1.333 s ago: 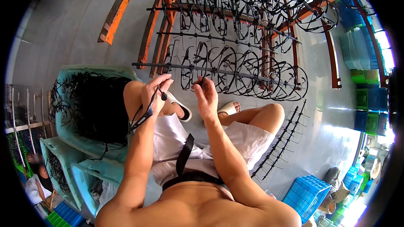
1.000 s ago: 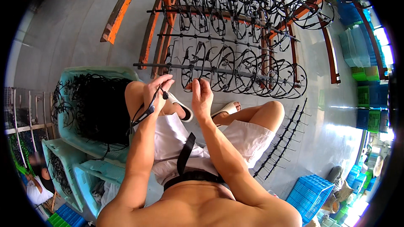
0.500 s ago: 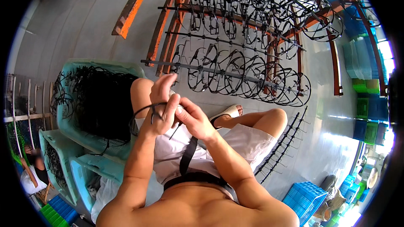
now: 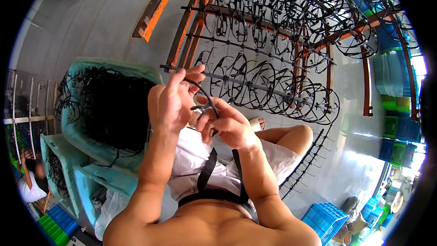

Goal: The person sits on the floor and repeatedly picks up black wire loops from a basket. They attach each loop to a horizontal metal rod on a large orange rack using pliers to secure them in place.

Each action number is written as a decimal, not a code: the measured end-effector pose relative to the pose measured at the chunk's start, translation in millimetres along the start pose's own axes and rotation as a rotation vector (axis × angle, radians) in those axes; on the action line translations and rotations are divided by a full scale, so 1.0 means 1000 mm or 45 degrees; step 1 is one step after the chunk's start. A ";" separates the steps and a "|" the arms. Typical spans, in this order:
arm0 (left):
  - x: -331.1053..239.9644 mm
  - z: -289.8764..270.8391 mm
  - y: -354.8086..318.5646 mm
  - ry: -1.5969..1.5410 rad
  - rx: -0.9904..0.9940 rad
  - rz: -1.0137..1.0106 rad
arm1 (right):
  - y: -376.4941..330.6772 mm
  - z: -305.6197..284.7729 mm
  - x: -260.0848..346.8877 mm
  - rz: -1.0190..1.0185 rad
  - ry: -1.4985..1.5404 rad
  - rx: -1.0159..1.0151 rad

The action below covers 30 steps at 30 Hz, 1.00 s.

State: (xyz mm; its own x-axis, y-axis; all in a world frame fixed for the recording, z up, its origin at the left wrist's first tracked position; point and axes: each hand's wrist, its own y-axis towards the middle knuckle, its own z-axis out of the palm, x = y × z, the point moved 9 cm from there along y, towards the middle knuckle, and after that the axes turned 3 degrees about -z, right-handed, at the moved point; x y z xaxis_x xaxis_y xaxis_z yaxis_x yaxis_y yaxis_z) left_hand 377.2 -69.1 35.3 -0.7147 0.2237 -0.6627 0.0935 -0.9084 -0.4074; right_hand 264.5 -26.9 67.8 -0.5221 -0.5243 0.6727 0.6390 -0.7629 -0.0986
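Between my hands, above my lap, is a thin black curved plastic frame [image 4: 208, 95]. My right hand [image 4: 232, 127] grips its lower end, with the fingers bent around it. My left hand [image 4: 173, 102] is at its upper end, the piece passing between thumb and fingers; the exact contact is partly hidden. To the left, a pale turquoise crate [image 4: 77, 132] is heaped with a tangle of similar black pieces [image 4: 102, 95]. Ahead of me, many black hoop-like frames [image 4: 255, 84] hang from a long bar [image 4: 236, 81].
An orange-brown metal rack [image 4: 181, 41] stands ahead, its bars crowded with frames. More turquoise crates [image 4: 59, 155] sit at the left. On the right are a spiked bar [image 4: 305, 164] on the floor and a blue crate [image 4: 325, 218]. Another person [image 4: 34, 180] is at the far left.
Both hands have moved apart and the black frame now stretches between them. My right hand has shifted right and turned, and the left hand's fingers have risen. The view has swung slightly left.
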 end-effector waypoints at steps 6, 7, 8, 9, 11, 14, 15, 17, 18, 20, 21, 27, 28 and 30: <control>-0.012 -0.039 0.023 1.465 0.072 0.169 | 0.016 -0.048 0.033 -0.429 -0.341 -0.626; -0.020 -0.043 0.019 1.839 -0.056 0.371 | 0.023 -0.052 0.031 -0.453 -0.411 -0.703; -0.016 -0.029 0.011 1.886 0.048 0.391 | 0.030 -0.057 0.028 -0.475 -0.431 -0.758; -0.009 -0.027 0.006 1.860 0.108 0.409 | 0.040 -0.062 0.019 -0.493 -0.446 -0.797; 0.006 -0.026 0.003 1.804 0.227 0.450 | 0.057 -0.090 -0.001 -0.523 -0.791 -0.978; -0.001 -0.010 0.001 1.866 0.291 0.786 | 0.065 -0.102 -0.003 -0.589 -0.976 -1.254; -0.003 -0.005 -0.001 1.876 0.317 0.861 | 0.071 -0.111 -0.011 -0.542 -0.924 -1.256; -0.003 -0.005 -0.001 1.856 0.300 0.831 | 0.080 -0.120 -0.022 -0.452 -0.821 -1.258; -0.001 -0.009 0.000 1.857 0.298 0.809 | 0.081 -0.116 -0.020 -0.527 -0.822 -1.218; 0.001 -0.014 0.002 1.865 0.289 0.784 | 0.082 -0.117 -0.025 -0.516 -0.698 -1.173; 0.001 -0.015 0.002 1.873 0.281 0.782 | 0.083 -0.117 -0.028 -0.508 -0.636 -1.152; 0.005 -0.019 0.005 1.835 0.265 0.754 | 0.084 -0.127 -0.031 -0.481 -0.533 -1.151; 0.005 -0.019 0.006 1.824 0.258 0.745 | 0.085 -0.130 -0.033 -0.497 -0.508 -1.136; 0.004 -0.017 0.005 1.830 0.260 0.761 | 0.083 -0.126 -0.033 -0.455 -0.471 -1.128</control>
State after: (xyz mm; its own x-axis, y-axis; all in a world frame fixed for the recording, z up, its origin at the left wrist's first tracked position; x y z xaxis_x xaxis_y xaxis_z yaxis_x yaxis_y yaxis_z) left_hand 387.1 -66.7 19.8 0.6340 -0.1443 -0.7597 -0.0663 -0.9890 0.1324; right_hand 263.3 -121.0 -55.2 -0.2974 -0.1761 0.9384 -0.2451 -0.9358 -0.2533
